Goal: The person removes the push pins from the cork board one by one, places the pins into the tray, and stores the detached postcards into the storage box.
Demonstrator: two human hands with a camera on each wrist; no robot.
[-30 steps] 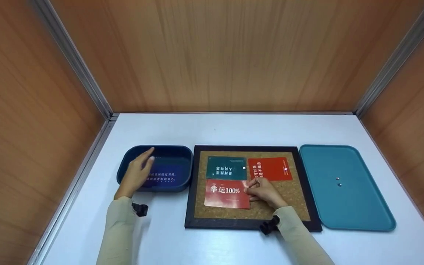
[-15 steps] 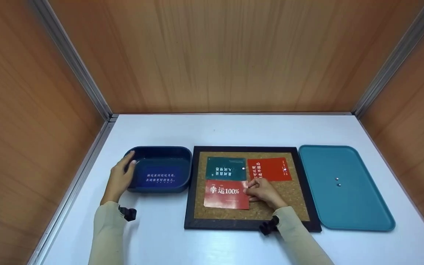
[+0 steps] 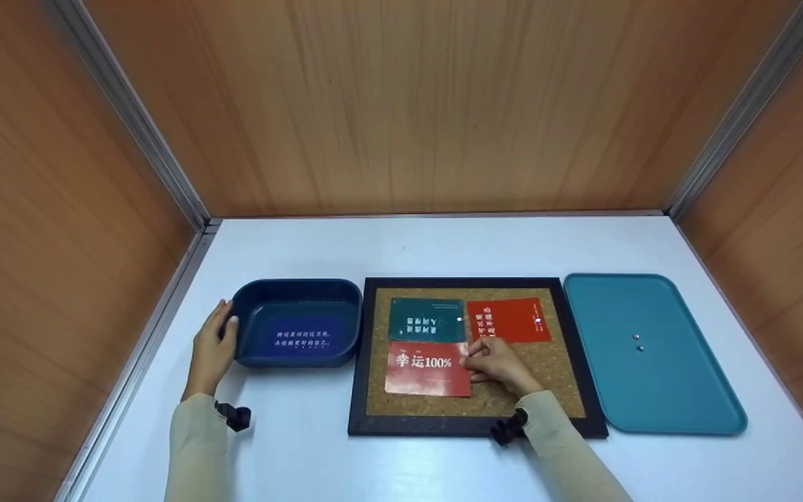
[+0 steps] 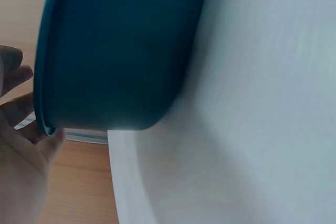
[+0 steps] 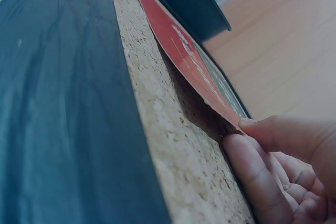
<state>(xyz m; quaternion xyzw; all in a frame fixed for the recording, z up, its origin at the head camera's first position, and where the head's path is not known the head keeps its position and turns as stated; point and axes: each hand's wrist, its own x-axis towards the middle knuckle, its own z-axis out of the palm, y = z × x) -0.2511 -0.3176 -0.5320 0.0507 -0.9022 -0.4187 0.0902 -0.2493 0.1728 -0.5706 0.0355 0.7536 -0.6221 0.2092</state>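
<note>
Head view shows a black-framed corkboard [image 3: 422, 426] at the lower centre of the frame, a teal tray [image 3: 673, 380] to its right and a blue bin [image 3: 297, 361] on its left. Three cards lie on the board. The green card [image 3: 436, 310] and the upper red card [image 3: 520, 321] each carry a bright stud, probably a pin, so those two look done. On the lower red card [image 3: 424, 382], at the board's lower left, no stud shows; fastening it appears left to do — as does the blue card [image 3: 304, 328] inside the bin. Two shiny pins [image 3: 636, 337] lie on the tray.

From the lower right, the right hand [image 3: 502, 367] bends low over the cork, thumb and forefinger clamped on the lower red card's right edge, lifted in the right wrist view. At the lower left, the left hand [image 3: 210, 352] is upright at the bin's left end, thumb and fingers apart beside the rim — whether they touch it, I cannot tell.
</note>
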